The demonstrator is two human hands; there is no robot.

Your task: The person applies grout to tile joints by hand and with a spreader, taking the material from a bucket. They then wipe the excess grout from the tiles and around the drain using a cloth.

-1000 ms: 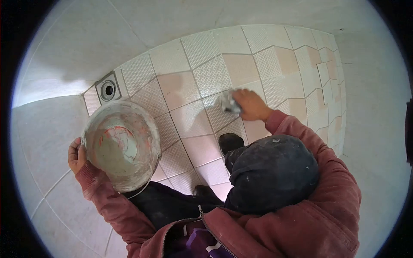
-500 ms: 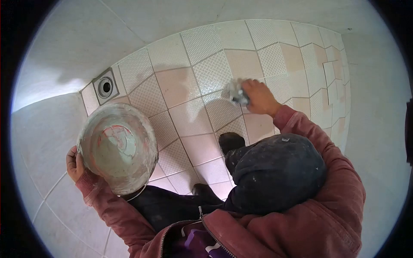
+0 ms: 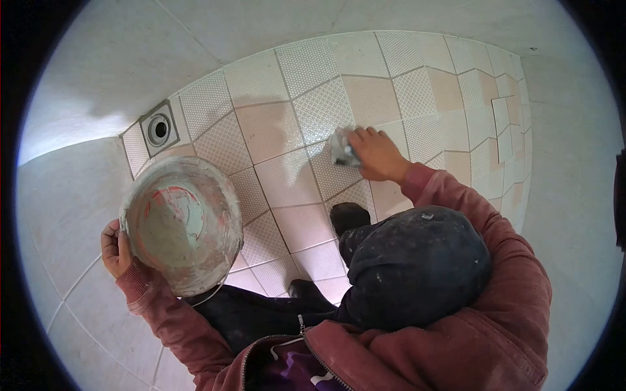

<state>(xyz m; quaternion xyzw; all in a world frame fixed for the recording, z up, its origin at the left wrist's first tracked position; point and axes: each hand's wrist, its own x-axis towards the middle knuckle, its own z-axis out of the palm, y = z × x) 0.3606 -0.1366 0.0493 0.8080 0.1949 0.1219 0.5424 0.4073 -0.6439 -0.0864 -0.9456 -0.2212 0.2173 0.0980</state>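
My left hand [image 3: 115, 248] is closed on the outer rim of a round bucket [image 3: 225, 215], fingers curled at its left edge. The bucket is tilted so that its inside faces me. Its walls are smeared with dried grey residue, and a greyish paste with reddish streaks lies at the bottom. Over the patterned floor tiles [image 3: 290, 182], my right hand [image 3: 378, 153] grips a grey-white, crumpled-looking wad [image 3: 342, 148]. This wad is blurred, and I cannot tell whether it is a rag or a sponge. It overlaps the joint between tiles in this view.
A square floor drain [image 3: 159, 130] with a round dark opening sits in the left corner, just beyond the bucket. Pale walls [image 3: 274, 26] enclose the floor. My dark boot [image 3: 349, 216] and bent knee [image 3: 417, 267] are close below my right hand.
My right hand has moved a little to the left and slightly down with the grey-white wad in it. The bucket has shifted slightly right, with my left hand still on its rim.
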